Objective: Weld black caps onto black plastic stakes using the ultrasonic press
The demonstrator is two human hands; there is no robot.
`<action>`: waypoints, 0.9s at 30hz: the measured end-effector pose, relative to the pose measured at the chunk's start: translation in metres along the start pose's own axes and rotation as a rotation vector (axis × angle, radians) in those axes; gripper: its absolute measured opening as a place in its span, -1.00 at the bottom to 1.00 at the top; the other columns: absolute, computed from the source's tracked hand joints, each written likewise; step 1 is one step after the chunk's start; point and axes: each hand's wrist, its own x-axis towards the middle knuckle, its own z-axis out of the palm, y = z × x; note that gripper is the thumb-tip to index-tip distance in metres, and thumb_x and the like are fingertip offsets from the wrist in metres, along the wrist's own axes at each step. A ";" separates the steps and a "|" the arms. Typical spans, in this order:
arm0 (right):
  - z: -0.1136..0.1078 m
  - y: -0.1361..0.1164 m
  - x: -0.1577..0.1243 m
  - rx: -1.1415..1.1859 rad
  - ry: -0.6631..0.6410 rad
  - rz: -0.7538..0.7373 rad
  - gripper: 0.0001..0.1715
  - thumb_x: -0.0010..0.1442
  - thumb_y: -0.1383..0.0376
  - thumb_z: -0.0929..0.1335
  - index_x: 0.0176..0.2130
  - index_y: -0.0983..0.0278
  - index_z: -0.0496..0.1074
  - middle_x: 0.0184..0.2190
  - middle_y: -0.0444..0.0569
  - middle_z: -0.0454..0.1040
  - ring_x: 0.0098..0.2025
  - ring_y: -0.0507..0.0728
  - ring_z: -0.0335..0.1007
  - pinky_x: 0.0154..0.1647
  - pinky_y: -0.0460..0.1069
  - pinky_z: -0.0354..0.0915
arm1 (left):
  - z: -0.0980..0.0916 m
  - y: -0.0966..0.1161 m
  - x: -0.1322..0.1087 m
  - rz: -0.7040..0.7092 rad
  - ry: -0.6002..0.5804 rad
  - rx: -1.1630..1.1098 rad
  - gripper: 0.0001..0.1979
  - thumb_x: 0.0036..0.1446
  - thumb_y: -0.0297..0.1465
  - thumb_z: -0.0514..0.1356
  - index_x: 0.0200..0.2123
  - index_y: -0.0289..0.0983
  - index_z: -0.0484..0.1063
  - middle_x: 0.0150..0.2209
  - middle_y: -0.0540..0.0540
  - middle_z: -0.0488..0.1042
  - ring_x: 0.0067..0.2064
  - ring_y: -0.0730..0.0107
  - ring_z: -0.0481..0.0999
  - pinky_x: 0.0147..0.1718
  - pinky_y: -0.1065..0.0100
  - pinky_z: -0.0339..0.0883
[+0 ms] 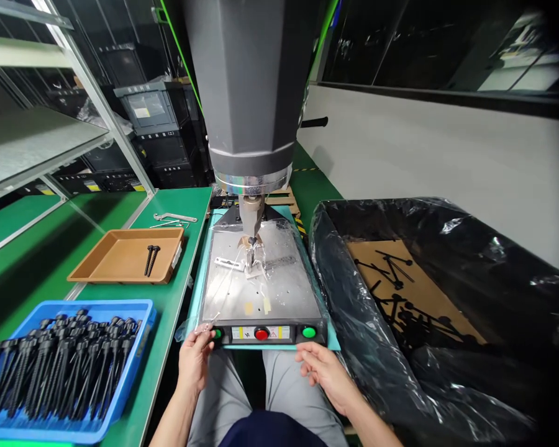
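My left hand is at the left end of the machine's front panel, fingers loosely bent. Its fingertips lie beside the left green button and partly cover it. Just under the right green button is my right hand, fingers apart and slightly curled, holding nothing. Between the two green buttons sits a red button. Behind the panel, the press's narrow metal tip comes down over a small fixture on the metal base plate. Whether a part sits under the tip is unclear.
At left, a blue tray holds many black ribbed, screw-like parts. A brown tray contains two more, with wrenches behind it. On the right stands a bin lined with black plastic, with black parts on cardboard.
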 end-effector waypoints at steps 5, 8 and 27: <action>-0.036 0.034 0.004 -0.266 0.384 -0.121 -0.46 -0.08 -0.08 0.38 -0.25 0.28 0.43 -0.40 0.01 0.50 -0.44 0.17 0.44 -0.59 -0.02 0.28 | -0.043 -0.024 0.007 0.239 0.269 0.330 -0.56 -0.16 -0.25 0.43 -0.19 -0.28 0.49 -0.18 -0.16 0.54 -0.10 0.14 0.53 -0.05 0.17 0.38; -0.042 0.038 0.014 -0.412 0.495 -0.195 -0.42 -0.09 -0.14 0.36 -0.27 0.26 0.42 -0.35 0.08 0.54 -0.32 0.26 0.50 -0.40 0.08 0.39 | -0.044 -0.029 0.008 0.317 0.281 0.523 -0.40 -0.24 -0.25 0.47 -0.07 -0.25 0.44 -0.03 -0.22 0.48 0.08 0.01 0.43 0.13 0.07 0.21; -0.032 0.026 0.047 -0.779 0.608 -0.365 -0.31 -0.01 -0.34 0.22 -0.42 0.20 0.41 -0.44 0.11 0.55 -0.35 0.32 0.49 -0.32 0.11 0.29 | -0.031 -0.014 0.030 0.249 0.128 0.624 -0.42 -0.35 -0.16 0.50 -0.23 -0.32 0.52 -0.34 -0.18 0.58 -0.23 -0.02 0.56 -0.17 0.13 0.34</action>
